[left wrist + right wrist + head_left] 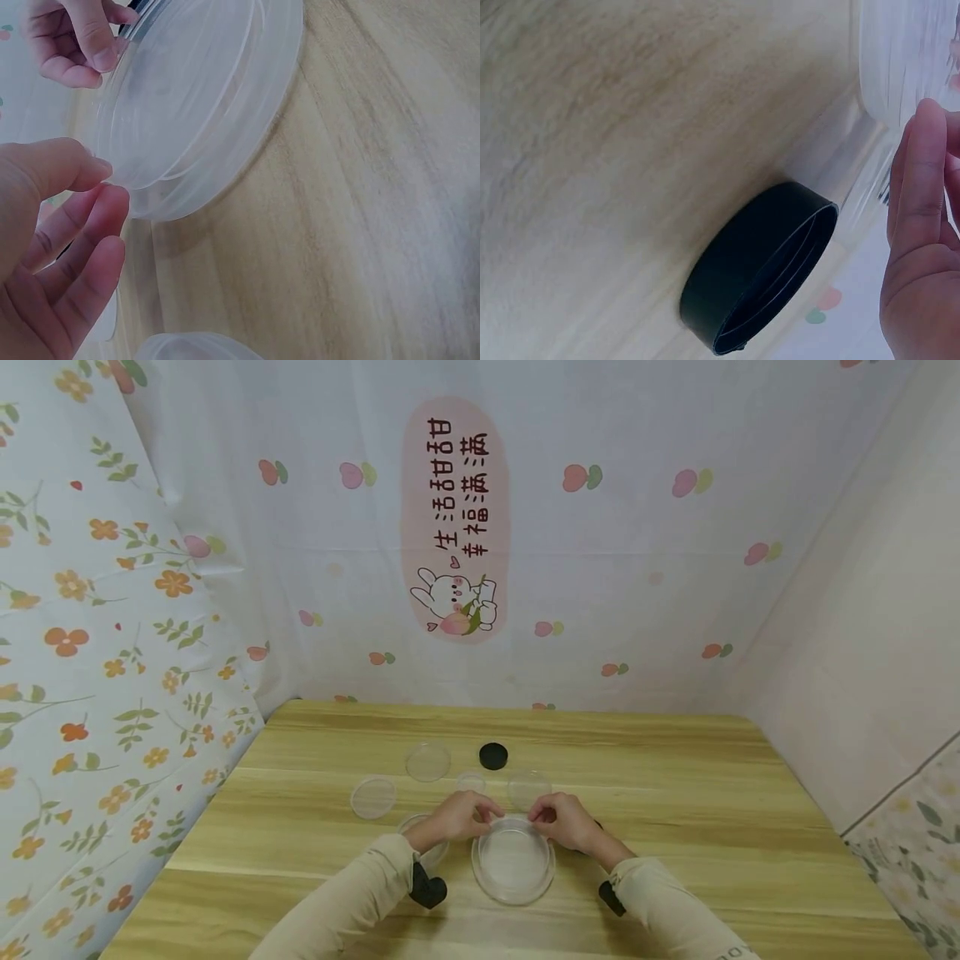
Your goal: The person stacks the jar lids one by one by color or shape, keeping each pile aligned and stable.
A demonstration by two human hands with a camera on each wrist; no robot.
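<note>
My left hand [465,816] pinches the far left rim of a clear round plastic dish [513,858] between thumb and forefinger. On the opposite far side, my right hand [564,821] pinches that rim too. The held dish overlaps a larger clear round dish [513,898] on the table, and its edge appears inside the larger rim in the left wrist view. Fingers of the right hand [922,217] partly hide the dishes in the right wrist view. A black round lid [742,262] lies close to this hand, its hollow side showing; in the head view the hand mostly covers it.
Several clear round pieces lie on the wooden table [675,777]: one at left [373,798], another behind it [428,762], a small one [471,782], and one partly under the left wrist [433,858]. A black disc [492,756] sits farther back. Patterned cloth hangs behind.
</note>
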